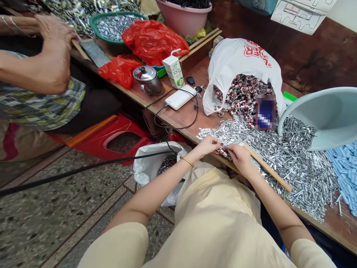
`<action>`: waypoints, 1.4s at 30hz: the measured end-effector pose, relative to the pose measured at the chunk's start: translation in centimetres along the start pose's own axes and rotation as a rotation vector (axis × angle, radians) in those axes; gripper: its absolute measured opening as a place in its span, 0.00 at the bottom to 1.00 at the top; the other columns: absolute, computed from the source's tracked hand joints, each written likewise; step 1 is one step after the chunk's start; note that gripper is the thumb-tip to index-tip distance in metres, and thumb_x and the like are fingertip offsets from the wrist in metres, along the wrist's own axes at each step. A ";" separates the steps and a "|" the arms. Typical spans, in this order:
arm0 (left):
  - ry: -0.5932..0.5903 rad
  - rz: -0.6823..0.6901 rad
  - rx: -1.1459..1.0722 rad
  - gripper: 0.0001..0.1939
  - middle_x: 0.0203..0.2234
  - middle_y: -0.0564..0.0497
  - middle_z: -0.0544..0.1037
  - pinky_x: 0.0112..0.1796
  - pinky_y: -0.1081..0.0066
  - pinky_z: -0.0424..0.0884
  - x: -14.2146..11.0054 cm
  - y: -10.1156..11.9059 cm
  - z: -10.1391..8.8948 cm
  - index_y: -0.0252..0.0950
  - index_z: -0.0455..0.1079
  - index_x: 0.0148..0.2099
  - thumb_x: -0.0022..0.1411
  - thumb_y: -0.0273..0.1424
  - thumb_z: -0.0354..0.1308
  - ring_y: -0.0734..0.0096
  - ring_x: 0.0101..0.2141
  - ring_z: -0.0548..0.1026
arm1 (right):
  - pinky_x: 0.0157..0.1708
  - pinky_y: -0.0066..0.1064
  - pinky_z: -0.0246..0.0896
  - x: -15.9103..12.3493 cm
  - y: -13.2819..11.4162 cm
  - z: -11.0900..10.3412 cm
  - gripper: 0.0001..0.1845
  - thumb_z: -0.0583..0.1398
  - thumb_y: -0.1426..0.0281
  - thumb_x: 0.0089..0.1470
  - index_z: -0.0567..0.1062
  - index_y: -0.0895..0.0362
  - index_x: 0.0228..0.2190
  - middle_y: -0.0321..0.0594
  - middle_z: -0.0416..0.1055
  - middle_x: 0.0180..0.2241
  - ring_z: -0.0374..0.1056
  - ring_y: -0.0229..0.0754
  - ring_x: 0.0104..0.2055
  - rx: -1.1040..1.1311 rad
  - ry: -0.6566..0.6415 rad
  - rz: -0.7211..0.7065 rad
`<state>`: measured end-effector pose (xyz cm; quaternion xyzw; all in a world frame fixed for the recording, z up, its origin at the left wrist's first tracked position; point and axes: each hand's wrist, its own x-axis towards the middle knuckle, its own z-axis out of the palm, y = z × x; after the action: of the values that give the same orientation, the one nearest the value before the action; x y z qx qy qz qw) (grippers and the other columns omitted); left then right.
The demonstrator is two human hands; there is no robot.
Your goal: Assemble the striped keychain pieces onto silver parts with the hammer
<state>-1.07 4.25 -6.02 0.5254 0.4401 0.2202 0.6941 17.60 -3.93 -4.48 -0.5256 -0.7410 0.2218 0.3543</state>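
Note:
My left hand (pixel 209 145) is closed in a pinch at the table's front edge, a gold bangle (pixel 186 161) on its wrist. Close by on the right, my right hand (pixel 240 158) also has its fingers pressed together. Whatever sits between the fingertips is too small to make out. Small red-and-silver metal pieces (pixel 224 152) lie just below the fingertips. A tool with a wooden handle (pixel 269 169) rests on the heap beside my right hand, its metal end partly hidden. Loose silver metal parts (pixel 295 175) spread over the table around both hands.
A white plastic bag (pixel 223 61) spills red-and-silver pieces. A tipped grey basin (pixel 334 115) and light blue pieces (pixel 346 167) are rightward. A white power bank (pixel 180 97), metal cup (pixel 149 81) and juice carton (pixel 173 70) stand left. Another person's arm (pixel 41 70) is at far left.

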 end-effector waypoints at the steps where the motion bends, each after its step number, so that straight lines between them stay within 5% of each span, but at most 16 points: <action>1: -0.002 0.002 0.000 0.06 0.18 0.56 0.74 0.29 0.75 0.76 0.0 0.0 0.1 0.32 0.71 0.24 0.51 0.26 0.63 0.76 0.22 0.74 | 0.48 0.45 0.71 -0.1 0.3 0.2 0.15 0.52 0.64 0.68 0.79 0.51 0.41 0.46 0.80 0.41 0.75 0.49 0.46 -0.031 0.003 -0.038; 10: 0.023 0.008 0.028 0.07 0.17 0.57 0.70 0.28 0.74 0.75 -0.2 0.5 0.3 0.33 0.68 0.22 0.51 0.24 0.59 0.76 0.22 0.72 | 0.45 0.41 0.71 0.0 0.9 0.8 0.15 0.51 0.72 0.69 0.78 0.54 0.42 0.47 0.79 0.41 0.73 0.46 0.44 -0.221 0.033 -0.317; 24: 0.000 0.033 0.056 0.07 0.19 0.55 0.74 0.30 0.73 0.76 -0.1 0.3 0.1 0.33 0.69 0.23 0.53 0.27 0.59 0.73 0.24 0.75 | 0.50 0.47 0.70 0.0 1.3 -0.4 0.23 0.48 0.78 0.66 0.76 0.55 0.53 0.50 0.76 0.49 0.69 0.50 0.49 -0.255 -0.161 -0.357; 35: -0.030 0.124 0.183 0.09 0.22 0.51 0.79 0.27 0.76 0.71 0.4 -0.7 -0.7 0.33 0.74 0.27 0.51 0.35 0.64 0.70 0.25 0.76 | 0.54 0.53 0.62 -0.6 -0.8 -2.5 0.23 0.52 0.78 0.63 0.75 0.49 0.54 0.46 0.74 0.54 0.62 0.56 0.57 -0.448 -0.118 -0.248; 39: 0.048 0.140 0.257 0.09 0.19 0.53 0.76 0.25 0.76 0.68 0.4 -1.0 -0.5 0.34 0.73 0.25 0.50 0.35 0.65 0.71 0.24 0.74 | 0.48 0.51 0.64 -3.7 0.0 -6.5 0.15 0.56 0.67 0.64 0.72 0.58 0.50 0.56 0.72 0.48 0.65 0.58 0.49 -0.663 -0.020 0.036; 42: 0.079 0.144 0.291 0.08 0.18 0.54 0.74 0.25 0.75 0.67 0.4 -1.0 -0.3 0.35 0.72 0.25 0.50 0.33 0.64 0.71 0.23 0.73 | 0.40 0.43 0.63 -5.9 1.8 -9.0 0.09 0.55 0.66 0.64 0.72 0.57 0.41 0.50 0.72 0.36 0.66 0.54 0.40 -0.754 -0.135 0.207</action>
<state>-1.25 4.37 -7.13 0.6415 0.4556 0.2237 0.5753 26.72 -9.17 -1.63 -0.6750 -0.7351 0.0029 0.0628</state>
